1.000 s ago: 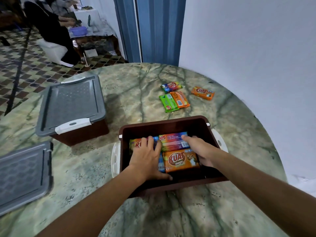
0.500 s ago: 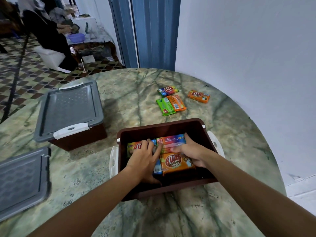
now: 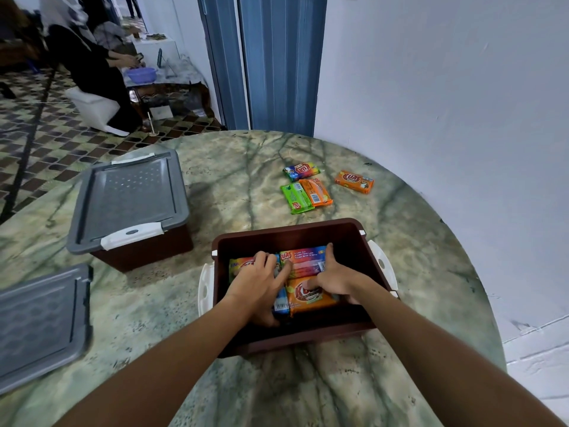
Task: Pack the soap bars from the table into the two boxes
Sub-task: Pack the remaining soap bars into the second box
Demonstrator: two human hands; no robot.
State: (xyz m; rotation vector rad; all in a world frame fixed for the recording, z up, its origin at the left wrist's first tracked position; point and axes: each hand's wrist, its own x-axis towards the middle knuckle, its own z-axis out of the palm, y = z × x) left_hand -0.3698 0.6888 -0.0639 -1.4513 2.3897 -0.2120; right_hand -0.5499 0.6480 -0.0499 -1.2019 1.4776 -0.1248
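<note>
Several soap bars (image 3: 309,295) are being pressed into place inside the open brown box (image 3: 295,232) by the left hand (image 3: 257,285) and right hand (image 3: 334,280), fingers spread flat. Four bars (image 3: 308,195) remain unpacked on the table (image 3: 240,186); the second box (image 3: 129,204) is lidded.

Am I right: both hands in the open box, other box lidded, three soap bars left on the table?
Not quite: the head view shows four bars left, not three. Both hands are in the open box; the other box is lidded.
</note>
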